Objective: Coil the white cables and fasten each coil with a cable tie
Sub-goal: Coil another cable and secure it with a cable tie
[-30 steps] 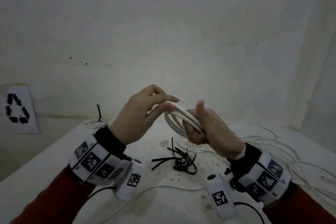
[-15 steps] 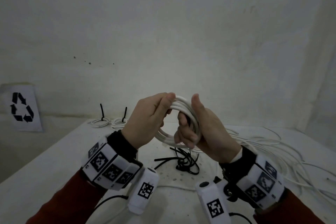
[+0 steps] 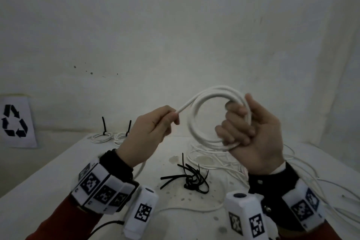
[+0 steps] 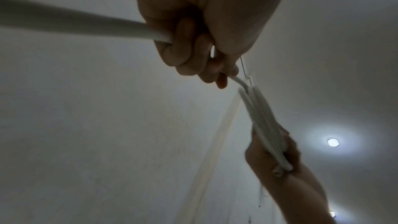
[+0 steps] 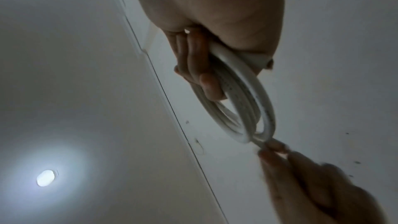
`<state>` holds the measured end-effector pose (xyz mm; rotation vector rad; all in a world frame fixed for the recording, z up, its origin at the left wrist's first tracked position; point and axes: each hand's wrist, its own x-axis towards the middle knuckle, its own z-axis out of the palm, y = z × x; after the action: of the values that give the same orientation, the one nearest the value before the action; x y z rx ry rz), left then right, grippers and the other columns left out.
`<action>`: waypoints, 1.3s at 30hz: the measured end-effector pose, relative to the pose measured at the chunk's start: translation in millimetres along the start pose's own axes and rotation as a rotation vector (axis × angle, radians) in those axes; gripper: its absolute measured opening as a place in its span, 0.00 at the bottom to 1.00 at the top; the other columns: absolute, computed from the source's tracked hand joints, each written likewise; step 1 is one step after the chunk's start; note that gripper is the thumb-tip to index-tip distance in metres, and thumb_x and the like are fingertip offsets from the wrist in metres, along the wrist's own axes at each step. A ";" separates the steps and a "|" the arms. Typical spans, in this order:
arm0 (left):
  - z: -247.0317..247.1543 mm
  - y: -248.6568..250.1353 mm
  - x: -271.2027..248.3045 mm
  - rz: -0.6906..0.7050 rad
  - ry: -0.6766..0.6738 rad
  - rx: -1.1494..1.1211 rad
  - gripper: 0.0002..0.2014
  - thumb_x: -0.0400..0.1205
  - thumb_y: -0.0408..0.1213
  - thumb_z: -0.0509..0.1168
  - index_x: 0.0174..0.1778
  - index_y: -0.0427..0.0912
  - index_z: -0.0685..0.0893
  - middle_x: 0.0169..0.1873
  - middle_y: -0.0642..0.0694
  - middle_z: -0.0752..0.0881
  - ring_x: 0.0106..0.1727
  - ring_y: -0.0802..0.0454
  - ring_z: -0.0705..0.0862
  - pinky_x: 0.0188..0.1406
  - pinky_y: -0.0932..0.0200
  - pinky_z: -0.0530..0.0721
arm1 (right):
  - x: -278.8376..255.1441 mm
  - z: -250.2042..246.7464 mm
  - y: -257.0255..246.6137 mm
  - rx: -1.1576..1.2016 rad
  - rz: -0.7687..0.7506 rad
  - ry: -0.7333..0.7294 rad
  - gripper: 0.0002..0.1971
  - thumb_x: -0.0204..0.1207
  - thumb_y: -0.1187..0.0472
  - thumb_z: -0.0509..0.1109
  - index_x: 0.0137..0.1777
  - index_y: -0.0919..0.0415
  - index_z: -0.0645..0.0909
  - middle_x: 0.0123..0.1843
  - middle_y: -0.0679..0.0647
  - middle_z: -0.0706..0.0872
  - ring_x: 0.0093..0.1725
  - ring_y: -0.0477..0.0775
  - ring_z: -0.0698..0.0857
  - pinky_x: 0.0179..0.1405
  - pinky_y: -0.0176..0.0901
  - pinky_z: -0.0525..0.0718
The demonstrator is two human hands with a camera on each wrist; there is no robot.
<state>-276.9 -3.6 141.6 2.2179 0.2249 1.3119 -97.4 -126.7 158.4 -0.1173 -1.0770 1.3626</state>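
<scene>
Left of the black cable ties [image 3: 191, 178] the tabletop [image 3: 48, 177] lies bare; right of them, loose cables [image 3: 319, 183] sprawl across it.

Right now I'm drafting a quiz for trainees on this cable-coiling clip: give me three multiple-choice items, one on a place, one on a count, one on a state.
1. Where do the loose black cable ties lie?
A. On the table between the wrists
B. In the left hand
C. On the recycling sign

2. How many tied coils sit at the table's far left?
A. None
B. Two
C. Five

3. What is the left hand doing?
A. Lying flat on the table
B. Holding a cable tie
C. Gripping the white cable's free run beside the coil that the right hand holds

Answers: 1 A, the black pile lies on the table; 2 B, two coils show upright black ties; 3 C, fingers are curled round the cable.
</scene>
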 end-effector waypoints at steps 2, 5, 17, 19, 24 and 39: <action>-3.6 -11.0 -1.3 -0.003 0.028 0.050 0.12 0.81 0.55 0.55 0.39 0.55 0.79 0.21 0.54 0.72 0.22 0.59 0.67 0.23 0.68 0.66 | -3.5 2.1 -13.2 0.042 -0.071 -0.044 0.15 0.86 0.53 0.52 0.42 0.61 0.71 0.22 0.49 0.63 0.20 0.49 0.61 0.31 0.42 0.67; -5.6 -24.6 -5.0 0.001 0.089 0.145 0.14 0.81 0.55 0.52 0.39 0.55 0.79 0.22 0.54 0.72 0.22 0.59 0.67 0.24 0.65 0.67 | -6.1 8.0 -23.3 -0.028 -0.229 -0.018 0.14 0.86 0.54 0.52 0.44 0.62 0.72 0.24 0.49 0.66 0.22 0.48 0.62 0.33 0.42 0.68; -1.2 -12.5 -23.9 0.470 -0.044 0.887 0.10 0.83 0.46 0.55 0.45 0.46 0.79 0.32 0.52 0.83 0.26 0.52 0.81 0.19 0.64 0.68 | 33.7 1.7 -18.2 -0.535 -0.681 0.453 0.07 0.83 0.62 0.60 0.44 0.61 0.74 0.33 0.50 0.85 0.29 0.48 0.80 0.36 0.37 0.81; 0.2 -0.3 -22.7 0.547 -0.067 0.950 0.08 0.82 0.45 0.57 0.45 0.47 0.79 0.30 0.53 0.81 0.26 0.53 0.80 0.20 0.66 0.62 | 39.6 -8.0 -5.3 -0.883 -0.676 0.514 0.07 0.86 0.65 0.59 0.45 0.63 0.73 0.33 0.52 0.88 0.28 0.50 0.83 0.34 0.39 0.82; -10.2 16.2 -16.9 0.611 -0.075 0.960 0.12 0.82 0.45 0.59 0.42 0.45 0.85 0.30 0.52 0.81 0.27 0.52 0.79 0.18 0.63 0.65 | 25.8 -28.0 20.6 -1.660 -0.296 0.256 0.05 0.83 0.62 0.65 0.47 0.61 0.73 0.33 0.48 0.87 0.28 0.48 0.85 0.30 0.43 0.84; 10.0 9.9 -5.3 0.146 -0.008 0.069 0.23 0.85 0.58 0.49 0.37 0.47 0.79 0.33 0.54 0.80 0.35 0.55 0.79 0.39 0.60 0.75 | 5.8 4.3 41.8 -0.979 0.032 0.244 0.37 0.69 0.22 0.50 0.20 0.54 0.73 0.13 0.46 0.64 0.15 0.47 0.60 0.23 0.41 0.60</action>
<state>-272.3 -17.7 139.1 2.3350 0.1081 1.3910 -131.4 -112.5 137.5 -0.9898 -1.4427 0.7130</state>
